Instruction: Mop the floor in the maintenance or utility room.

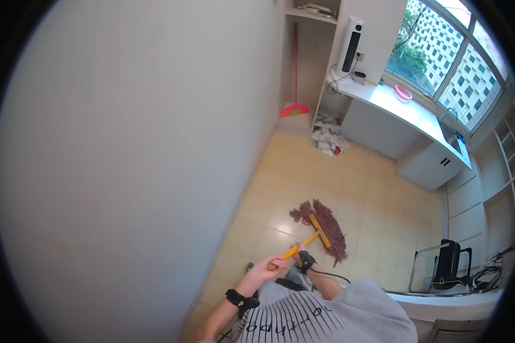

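A mop with a yellow handle slants away from my body over the tiled floor. My left hand is wrapped around the handle close to its top end. Farther down the same handle, my right hand grips it, partly hidden behind the handle. The yellow crossbar sits over the mop's purplish-brown strands, which spread on the floor, with one clump out to the left. Black straps circle both my wrists, and a cable runs from the right one.
A plain wall runs along my left. Crumpled paper litter lies by the cabinet, near a red broom. A white counter holds a tower fan and pink basin. At right stands a black chair beside tangled cables.
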`<action>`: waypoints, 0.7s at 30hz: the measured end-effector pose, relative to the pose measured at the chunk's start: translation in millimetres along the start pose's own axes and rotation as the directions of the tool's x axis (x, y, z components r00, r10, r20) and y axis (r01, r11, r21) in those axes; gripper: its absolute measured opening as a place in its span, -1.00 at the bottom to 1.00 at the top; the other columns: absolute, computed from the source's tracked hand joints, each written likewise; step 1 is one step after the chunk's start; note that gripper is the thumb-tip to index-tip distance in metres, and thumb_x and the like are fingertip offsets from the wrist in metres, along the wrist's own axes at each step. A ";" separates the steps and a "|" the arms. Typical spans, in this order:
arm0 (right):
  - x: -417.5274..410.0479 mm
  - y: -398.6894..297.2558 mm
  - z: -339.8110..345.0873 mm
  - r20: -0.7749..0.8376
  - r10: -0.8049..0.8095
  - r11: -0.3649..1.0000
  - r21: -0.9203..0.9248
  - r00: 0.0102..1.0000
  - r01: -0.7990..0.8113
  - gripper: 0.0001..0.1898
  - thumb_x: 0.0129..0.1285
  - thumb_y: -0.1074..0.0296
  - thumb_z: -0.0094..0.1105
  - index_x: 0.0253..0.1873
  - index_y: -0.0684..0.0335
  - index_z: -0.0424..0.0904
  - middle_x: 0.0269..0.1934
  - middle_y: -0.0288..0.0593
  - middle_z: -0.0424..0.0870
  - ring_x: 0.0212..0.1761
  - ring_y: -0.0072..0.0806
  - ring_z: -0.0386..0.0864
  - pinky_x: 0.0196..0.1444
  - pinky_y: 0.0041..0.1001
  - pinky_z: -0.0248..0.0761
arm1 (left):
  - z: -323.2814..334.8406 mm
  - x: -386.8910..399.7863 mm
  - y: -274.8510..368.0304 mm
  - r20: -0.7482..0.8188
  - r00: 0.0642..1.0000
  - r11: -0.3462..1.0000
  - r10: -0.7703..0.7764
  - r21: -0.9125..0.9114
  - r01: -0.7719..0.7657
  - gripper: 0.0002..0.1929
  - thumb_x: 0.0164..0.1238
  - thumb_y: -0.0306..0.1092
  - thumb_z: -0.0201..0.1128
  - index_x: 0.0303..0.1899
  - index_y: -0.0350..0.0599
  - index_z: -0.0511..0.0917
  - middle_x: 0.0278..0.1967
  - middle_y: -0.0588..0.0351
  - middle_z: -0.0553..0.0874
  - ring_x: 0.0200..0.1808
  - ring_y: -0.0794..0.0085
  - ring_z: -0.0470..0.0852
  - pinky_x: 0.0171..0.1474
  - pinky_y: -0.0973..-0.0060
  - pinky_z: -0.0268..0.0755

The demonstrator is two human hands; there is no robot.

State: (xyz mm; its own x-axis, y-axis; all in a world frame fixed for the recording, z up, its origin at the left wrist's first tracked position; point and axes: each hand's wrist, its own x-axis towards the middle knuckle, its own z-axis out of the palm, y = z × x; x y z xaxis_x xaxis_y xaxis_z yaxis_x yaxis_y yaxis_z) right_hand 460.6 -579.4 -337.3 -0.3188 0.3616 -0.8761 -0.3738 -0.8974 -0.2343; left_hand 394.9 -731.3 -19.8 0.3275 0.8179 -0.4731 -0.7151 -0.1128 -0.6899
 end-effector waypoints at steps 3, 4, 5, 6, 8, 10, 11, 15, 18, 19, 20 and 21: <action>-11.2 58.5 13.4 0.025 0.141 0.990 -0.033 0.990 -0.140 -0.88 0.06 0.42 -0.24 -0.52 0.18 0.10 -0.75 -0.30 0.18 -0.76 -0.50 0.19 -0.67 -0.54 0.19 | -5.0 -47.5 14.9 0.035 0.998 0.997 0.047 -0.066 -0.044 -0.88 0.08 -0.65 -0.14 -0.37 -0.31 0.11 -0.54 0.15 0.22 -0.64 0.61 0.23 -0.63 0.81 0.18; -20.6 75.3 18.9 0.037 0.210 0.977 -0.049 0.977 -0.208 -0.88 0.07 0.41 -0.24 -0.51 0.19 0.11 -0.74 -0.28 0.20 -0.74 -0.49 0.20 -0.66 -0.52 0.20 | -7.0 -63.6 13.8 0.030 0.997 0.997 0.073 -0.011 -0.073 -0.88 0.08 -0.65 -0.14 -0.37 -0.31 0.11 -0.54 0.15 0.22 -0.64 0.61 0.23 -0.63 0.81 0.18; -32.2 90.6 26.7 0.032 0.205 0.978 -0.041 0.978 -0.204 -0.88 0.07 0.41 -0.24 -0.51 0.19 0.11 -0.74 -0.28 0.20 -0.74 -0.49 0.20 -0.66 -0.52 0.20 | -6.6 -79.7 12.5 0.037 0.994 0.994 0.104 -0.044 -0.103 -0.89 0.08 -0.65 -0.15 -0.38 -0.30 0.11 -0.54 0.15 0.22 -0.64 0.61 0.24 -0.62 0.80 0.18; -48.0 104.2 33.1 0.010 0.191 0.971 -0.148 0.982 -0.187 -0.88 0.08 0.40 -0.24 -0.50 0.20 0.12 -0.72 -0.27 0.20 -0.72 -0.47 0.21 -0.63 -0.51 0.20 | -5.6 -94.9 9.4 0.042 0.990 0.988 0.136 -0.076 -0.132 -0.89 0.08 -0.65 -0.15 -0.39 -0.30 0.11 -0.55 0.15 0.22 -0.64 0.61 0.24 -0.62 0.80 0.19; -81.3 124.4 51.3 -0.016 0.170 0.954 -0.246 0.985 -0.169 -0.88 0.09 0.39 -0.24 -0.50 0.22 0.13 -0.71 -0.25 0.21 -0.70 -0.46 0.23 -0.60 -0.51 0.21 | -1.9 -121.8 1.0 0.066 0.984 0.981 0.165 -0.113 -0.156 -0.88 0.07 -0.66 -0.14 -0.38 -0.31 0.12 -0.56 0.15 0.22 -0.63 0.61 0.23 -0.59 0.80 0.19; -112.9 137.2 71.0 0.011 0.294 0.912 -0.304 0.956 -0.276 -0.88 0.09 0.39 -0.23 -0.49 0.22 0.15 -0.69 -0.25 0.23 -0.67 -0.46 0.24 -0.58 -0.53 0.20 | 2.7 -144.0 -7.3 0.089 0.977 0.972 0.194 -0.150 -0.180 -0.88 0.06 -0.67 -0.12 -0.37 -0.32 0.13 -0.56 0.16 0.22 -0.62 0.61 0.23 -0.57 0.80 0.20; -126.9 142.7 79.7 0.023 0.354 0.884 -0.334 0.935 -0.327 -0.88 0.09 0.39 -0.23 -0.49 0.23 0.16 -0.68 -0.24 0.24 -0.65 -0.46 0.25 -0.57 -0.54 0.20 | 4.1 -153.8 -11.9 0.108 0.967 0.960 0.231 -0.185 -0.209 -0.90 0.09 -0.64 -0.14 -0.40 -0.31 0.12 -0.56 0.16 0.22 -0.62 0.61 0.24 -0.57 0.78 0.22; -166.1 173.9 107.0 0.046 0.523 0.785 -0.414 0.851 -0.460 -0.89 0.10 0.40 -0.21 -0.48 0.24 0.18 -0.65 -0.23 0.27 -0.61 -0.47 0.28 -0.54 -0.58 0.18 | 10.5 -190.8 -21.6 0.143 0.925 0.922 0.352 -0.225 -0.316 -0.92 0.12 -0.60 -0.15 -0.42 -0.29 0.11 -0.56 0.16 0.22 -0.62 0.60 0.26 -0.56 0.77 0.26; -179.4 195.7 117.5 0.124 0.654 0.716 -0.419 0.746 -0.559 -0.91 0.07 0.43 -0.15 -0.46 0.24 0.21 -0.64 -0.25 0.29 -0.59 -0.49 0.31 -0.52 -0.61 0.23 | 13.4 -205.2 -23.8 0.134 0.920 0.919 0.368 -0.205 -0.337 -0.92 0.12 -0.61 -0.15 -0.41 -0.30 0.12 -0.54 0.15 0.22 -0.61 0.59 0.27 -0.56 0.77 0.27; -182.6 198.1 116.7 0.164 0.661 0.719 -0.419 0.732 -0.555 -0.92 0.06 0.44 -0.13 -0.46 0.24 0.22 -0.63 -0.26 0.31 -0.58 -0.50 0.32 -0.50 -0.61 0.25 | 13.3 -205.5 -25.4 0.139 0.917 0.919 0.374 -0.188 -0.347 -0.92 0.12 -0.61 -0.15 -0.41 -0.30 0.12 -0.54 0.15 0.22 -0.61 0.59 0.27 -0.56 0.77 0.27; -184.8 198.9 115.8 0.179 0.659 0.728 -0.399 0.731 -0.558 -0.92 0.04 0.44 -0.10 -0.46 0.24 0.23 -0.62 -0.27 0.33 -0.57 -0.51 0.34 -0.48 -0.62 0.27 | 13.1 -204.5 -26.6 0.131 0.918 0.919 0.375 -0.185 -0.349 -0.91 0.12 -0.61 -0.14 -0.39 -0.31 0.12 -0.54 0.15 0.22 -0.60 0.59 0.27 -0.55 0.77 0.27; -186.7 196.0 112.5 0.204 0.664 0.723 -0.420 0.719 -0.549 -0.92 0.04 0.44 -0.10 -0.46 0.24 0.23 -0.62 -0.27 0.33 -0.57 -0.51 0.34 -0.48 -0.62 0.27 | 12.3 -202.8 -28.5 0.122 0.919 0.918 0.376 -0.183 -0.352 -0.91 0.11 -0.61 -0.14 -0.38 -0.32 0.12 -0.53 0.14 0.22 -0.59 0.60 0.28 -0.55 0.77 0.27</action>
State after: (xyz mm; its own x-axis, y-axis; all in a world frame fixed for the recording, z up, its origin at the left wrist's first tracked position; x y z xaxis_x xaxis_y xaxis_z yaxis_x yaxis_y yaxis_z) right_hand 348.9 -794.3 -172.3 -0.6556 -0.2847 -0.6994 0.2702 -0.9533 0.1348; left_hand 341.2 -886.9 102.6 -0.0436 0.7777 -0.6271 -0.6588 -0.4943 -0.5672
